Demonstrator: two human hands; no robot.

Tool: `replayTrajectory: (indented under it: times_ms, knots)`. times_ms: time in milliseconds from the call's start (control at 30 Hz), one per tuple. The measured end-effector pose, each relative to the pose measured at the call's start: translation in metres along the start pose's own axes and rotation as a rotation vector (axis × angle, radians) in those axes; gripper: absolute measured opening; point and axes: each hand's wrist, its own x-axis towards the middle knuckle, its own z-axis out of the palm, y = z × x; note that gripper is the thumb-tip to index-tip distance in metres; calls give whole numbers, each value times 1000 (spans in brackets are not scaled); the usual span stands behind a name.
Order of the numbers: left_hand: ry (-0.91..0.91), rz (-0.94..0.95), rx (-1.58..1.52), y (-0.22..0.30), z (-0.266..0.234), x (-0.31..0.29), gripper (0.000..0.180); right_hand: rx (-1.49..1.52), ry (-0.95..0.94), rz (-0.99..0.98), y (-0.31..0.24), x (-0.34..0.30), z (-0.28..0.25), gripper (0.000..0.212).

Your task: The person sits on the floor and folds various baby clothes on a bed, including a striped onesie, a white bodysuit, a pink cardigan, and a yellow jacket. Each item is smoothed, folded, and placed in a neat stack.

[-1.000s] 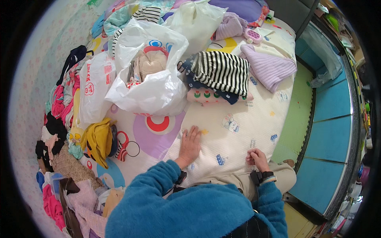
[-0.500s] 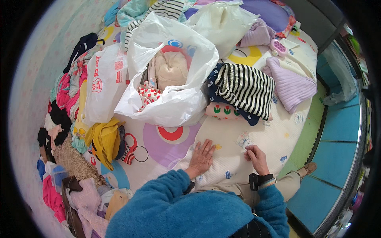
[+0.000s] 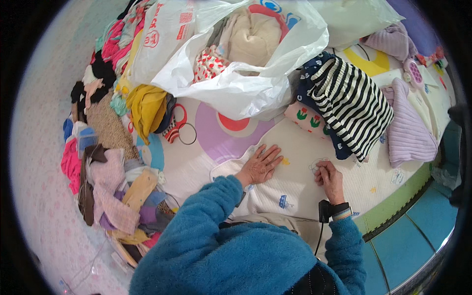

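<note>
My left hand [image 3: 260, 166] lies flat on the cream quilted pad [image 3: 305, 189], fingers stretched out and slightly apart, holding nothing. To its right, my right hand [image 3: 330, 181] rests on the same pad with its fingers curled in and closed; no object shows in it. Beyond the right hand lies a stack of folded clothes: a black-and-white striped garment [image 3: 353, 101] on top, a navy patterned piece [image 3: 339, 146] under it, and a pink piece with red tulips [image 3: 298, 117] at its left. A large white plastic bag [image 3: 241, 98] stands open ahead of my left hand, with a beige bundle [image 3: 255, 39] inside.
A second white bag [image 3: 160, 42] leans at the left beside a mustard garment [image 3: 145, 110] and red-handled scissors [image 3: 183, 118]. Heaped clothes [image 3: 115, 187] run along the left side. A folded lilac ribbed garment [image 3: 408, 125] lies at the right, near a blue-tiled edge [image 3: 418, 221].
The view has swung, so the bags and clothes sit higher and farther right in the picture. Both hands keep about the same place on the pad.
</note>
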Motion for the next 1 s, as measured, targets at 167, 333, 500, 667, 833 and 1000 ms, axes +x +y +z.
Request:
replayTrajectory:
  times_ms: [167,333,500,667,833,1000]
  knots:
    - [-14,-32,35,5,-9,3,70,0,71,-71,12,0,6,14]
    - [-3,-39,39,6,-10,1,70,-176,152,-267,23,1,16,12]
    - [18,-17,33,6,-9,0,70,-213,235,-346,36,-2,20,12]
    - [51,3,33,13,-20,4,70,-194,353,-330,36,-7,29,14]
    - [61,7,42,14,-18,4,71,-220,368,-364,40,-9,28,14]
    - [-3,-31,60,16,-21,6,72,-155,335,-394,48,-1,24,15]
